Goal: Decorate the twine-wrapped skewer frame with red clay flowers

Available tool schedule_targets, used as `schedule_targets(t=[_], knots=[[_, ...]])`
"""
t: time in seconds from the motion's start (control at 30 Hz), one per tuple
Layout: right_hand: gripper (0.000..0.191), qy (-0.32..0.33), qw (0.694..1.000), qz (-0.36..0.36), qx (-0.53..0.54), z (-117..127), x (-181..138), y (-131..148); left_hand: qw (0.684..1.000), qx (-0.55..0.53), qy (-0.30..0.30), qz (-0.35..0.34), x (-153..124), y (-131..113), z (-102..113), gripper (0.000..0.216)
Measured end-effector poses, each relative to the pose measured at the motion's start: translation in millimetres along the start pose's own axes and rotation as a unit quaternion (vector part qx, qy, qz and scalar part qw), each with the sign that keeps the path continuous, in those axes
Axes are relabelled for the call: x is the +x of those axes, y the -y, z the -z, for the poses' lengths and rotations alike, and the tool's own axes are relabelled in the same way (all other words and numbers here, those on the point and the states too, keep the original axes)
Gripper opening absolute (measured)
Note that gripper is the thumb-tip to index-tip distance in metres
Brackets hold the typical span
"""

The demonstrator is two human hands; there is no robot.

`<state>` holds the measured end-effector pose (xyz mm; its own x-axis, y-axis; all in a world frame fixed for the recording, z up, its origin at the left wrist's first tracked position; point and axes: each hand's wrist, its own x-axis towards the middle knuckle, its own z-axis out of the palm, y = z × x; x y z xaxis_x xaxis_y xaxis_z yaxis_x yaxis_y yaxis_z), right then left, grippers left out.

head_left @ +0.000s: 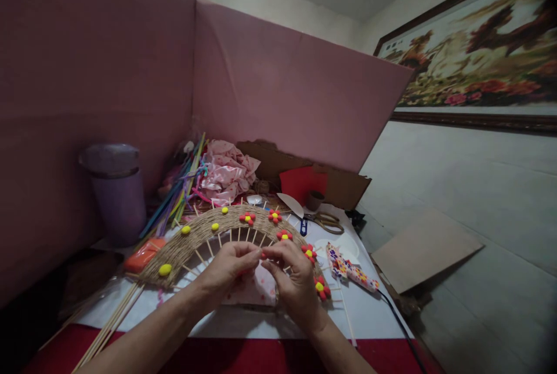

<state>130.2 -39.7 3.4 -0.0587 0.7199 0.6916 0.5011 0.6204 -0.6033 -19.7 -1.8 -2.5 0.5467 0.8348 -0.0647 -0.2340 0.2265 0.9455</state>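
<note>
A woven jute arch (204, 233) on wooden skewers lies on the white table (374, 316). Red clay flowers with yellow centres (275, 215) and plain yellow clay dots (165, 269) sit along it. My left hand (228, 269) and my right hand (296, 278) meet just below the arch's inner edge. Both are pinched together on a small red piece (263, 256), likely clay, between the fingertips. The right hand partly covers the arch's lower right end.
A lilac lidded container (115, 191) stands at the left. Coloured sticks (180, 191), pink fabric (226, 174), scissors (324, 222), an orange clay pack (143, 255) and a patterned glue gun (350, 269) with its cord surround the arch. Loose skewers (108, 325) lie front left. Pink boards wall the back.
</note>
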Motion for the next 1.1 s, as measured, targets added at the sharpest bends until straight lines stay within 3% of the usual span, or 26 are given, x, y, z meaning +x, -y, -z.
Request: schedule_targets(t=[0.33,0.93,1.1], knots=[[0.011,-0.021,0.999,0.001,0.045,-1.0,-1.5,-0.8,0.999,-0.039,0.027,0.02,-1.9,-2.5,-0.6,0.032],[0.012,0.006,0.999,0.001,0.046,-0.9,-3.8,-1.5,0.998,-0.04,0.018,0.034,-0.9,-2.0,1.1,0.032],[0.01,-0.023,0.999,-0.005,0.033,0.1,-4.6,0.7,0.997,-0.069,0.021,0.011,1.0,-1.8,1.1,0.034]])
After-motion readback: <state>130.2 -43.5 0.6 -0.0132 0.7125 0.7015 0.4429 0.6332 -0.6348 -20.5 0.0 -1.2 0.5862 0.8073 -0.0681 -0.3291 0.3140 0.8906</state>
